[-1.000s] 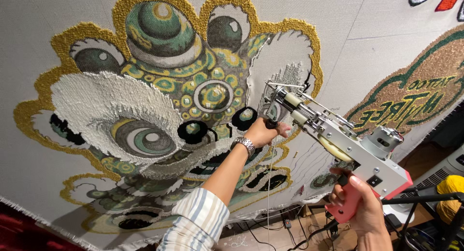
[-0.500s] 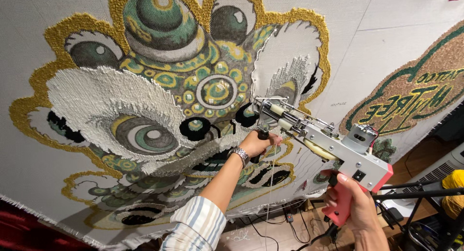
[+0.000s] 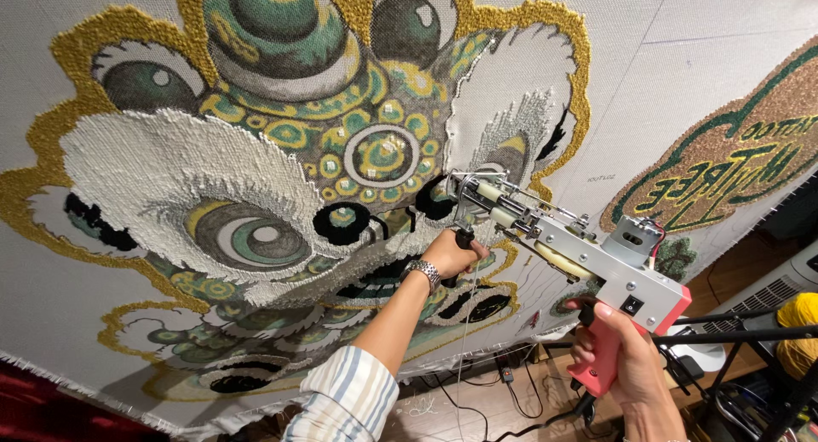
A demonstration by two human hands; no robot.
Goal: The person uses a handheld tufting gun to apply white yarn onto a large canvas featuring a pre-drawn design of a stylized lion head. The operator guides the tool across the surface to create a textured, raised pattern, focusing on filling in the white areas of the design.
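A tufting gun [image 3: 579, 250] with a silver metal body and a pink handle points its needle end at a stretched white backing cloth [image 3: 682, 76]. My right hand [image 3: 626, 365] is wrapped around the pink handle at the lower right. My left hand [image 3: 452, 253], with a metal wristwatch and a striped sleeve, grips the black front handle under the gun's nose. The needle end sits at the right side of a large tufted lion-head design [image 3: 324, 169] in green, gold, white and black, near a partly filled white patch.
A second tufted piece [image 3: 724, 165] in green and tan hangs at the right. Below the cloth, cables [image 3: 503, 391] lie on a wooden floor. A black stand [image 3: 741, 340] and a yellow yarn cone [image 3: 801, 323] sit at the lower right.
The gun and both hands have shifted down and to the left along the cloth, with the view moving closer to the design. Both grips are unchanged.
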